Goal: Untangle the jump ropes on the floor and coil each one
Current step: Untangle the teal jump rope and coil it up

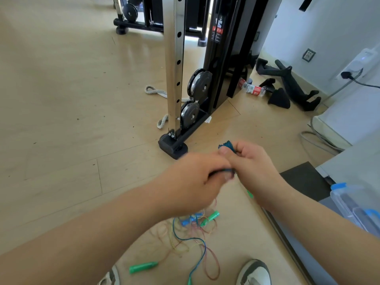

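Forearms: both reach forward, hands meeting above the floor.
Left hand (193, 182): fingers curled round a dark cord (223, 171), knuckles touching the right hand.
Right hand (250, 167): fingers curled, thumb pinching a small blue coil (226, 145) — its top shows above the knuckles.
Tangle (193, 239): thin ropes — blue, red, yellow — loose on the floor below the hands.
Handles: green handle (144, 267) near the left shoe (111, 277); second green handle (210, 218) beside a blue handle (188, 221).
Machine (176, 79): upright beyond the hands.
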Demonstrator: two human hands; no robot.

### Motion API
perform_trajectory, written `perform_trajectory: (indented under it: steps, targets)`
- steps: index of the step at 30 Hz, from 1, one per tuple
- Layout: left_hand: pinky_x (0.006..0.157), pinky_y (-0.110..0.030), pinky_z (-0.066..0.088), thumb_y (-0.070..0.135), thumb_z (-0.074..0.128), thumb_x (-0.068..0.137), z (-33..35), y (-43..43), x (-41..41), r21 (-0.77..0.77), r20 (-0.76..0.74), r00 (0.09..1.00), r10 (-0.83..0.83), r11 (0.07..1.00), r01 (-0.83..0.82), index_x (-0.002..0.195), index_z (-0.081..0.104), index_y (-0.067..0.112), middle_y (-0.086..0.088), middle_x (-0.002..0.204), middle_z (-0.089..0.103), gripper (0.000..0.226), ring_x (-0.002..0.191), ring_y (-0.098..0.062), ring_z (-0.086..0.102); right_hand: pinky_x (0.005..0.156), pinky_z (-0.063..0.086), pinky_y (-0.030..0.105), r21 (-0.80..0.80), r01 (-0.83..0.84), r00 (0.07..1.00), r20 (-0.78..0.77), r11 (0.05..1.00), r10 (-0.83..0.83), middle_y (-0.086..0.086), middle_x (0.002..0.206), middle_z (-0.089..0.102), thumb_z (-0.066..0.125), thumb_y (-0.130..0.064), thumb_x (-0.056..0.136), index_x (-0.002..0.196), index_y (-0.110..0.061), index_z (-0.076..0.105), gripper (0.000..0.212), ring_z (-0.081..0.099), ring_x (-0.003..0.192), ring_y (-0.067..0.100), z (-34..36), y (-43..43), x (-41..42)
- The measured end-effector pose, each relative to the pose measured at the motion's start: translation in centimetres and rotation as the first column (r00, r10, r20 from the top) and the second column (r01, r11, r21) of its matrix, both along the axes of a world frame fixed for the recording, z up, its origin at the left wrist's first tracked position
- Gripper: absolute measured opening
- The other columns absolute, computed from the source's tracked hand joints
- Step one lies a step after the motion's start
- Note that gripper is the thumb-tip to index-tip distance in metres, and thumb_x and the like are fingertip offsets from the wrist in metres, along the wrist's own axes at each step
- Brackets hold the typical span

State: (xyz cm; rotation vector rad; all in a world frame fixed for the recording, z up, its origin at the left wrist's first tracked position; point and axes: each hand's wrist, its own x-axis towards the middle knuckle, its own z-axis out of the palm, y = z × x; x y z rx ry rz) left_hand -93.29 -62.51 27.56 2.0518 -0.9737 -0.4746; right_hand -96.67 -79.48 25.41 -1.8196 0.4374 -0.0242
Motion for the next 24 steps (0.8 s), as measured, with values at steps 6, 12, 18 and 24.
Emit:
perform_trajectory:
  steps: [6,12,18,24]
  targets:
    - [0.062,-0.021,0.053,0.016,0.069,0.095,0.5,1.8,3.1,-0.204,-0.147,0.928,0.343,0.907,-0.368,0.088,0.075,0.018,-0.002,0.067,0.073,0.01,0.062,-0.01,0.068,0.063,0.043,0.029,0.2,-0.234,0.972,0.023,0.951,0.234,0.011,0.079,0.076,0.066,-0.035,0.093,0.092,0.0,0.07,0.035,0.053,0.066,0.02,1.0,0.3,-0.4]
    - [0.057,-0.023,0.05,0.031,0.059,0.102,-1.5,2.0,4.0,0.08,-0.17,0.924,0.343,0.939,-0.334,0.095,0.073,0.027,0.001,0.072,0.072,0.016,0.055,-0.007,0.057,0.062,0.043,0.027,0.418,-0.14,0.986,-0.029,0.898,0.167,0.015,0.086,0.077,0.058,-0.018,0.101,0.089,-0.002,0.066,0.021,0.057,0.062,0.018,1.8,0.8,-0.2]
    - [0.076,-0.038,0.053,0.035,0.044,0.107,-3.3,0.3,0.6,0.392,-0.098,0.995,0.031,0.92,0.009,0.091,0.061,0.011,-0.007,0.082,0.067,0.034,0.077,-0.019,0.065,0.082,0.056,0.036,0.493,0.139,0.99,-0.053,0.859,-0.129,0.014,0.104,0.079,0.059,-0.022,0.104,0.112,0.0,0.065,0.024,0.077,0.095,0.024,1.2,0.4,0.7]
    - [0.061,-0.027,0.05,0.028,0.062,0.099,-0.1,-0.5,0.1,0.109,-0.136,0.99,0.028,0.994,-0.013,0.089,0.068,0.014,-0.003,0.071,0.068,0.018,0.058,-0.006,0.06,0.071,0.053,0.048,-0.21,-0.05,0.999,-0.002,0.976,0.051,0.008,0.078,0.069,0.063,-0.033,0.099,0.088,-0.012,0.068,0.025,0.059,0.068,0.026,-0.1,-0.6,0.0]
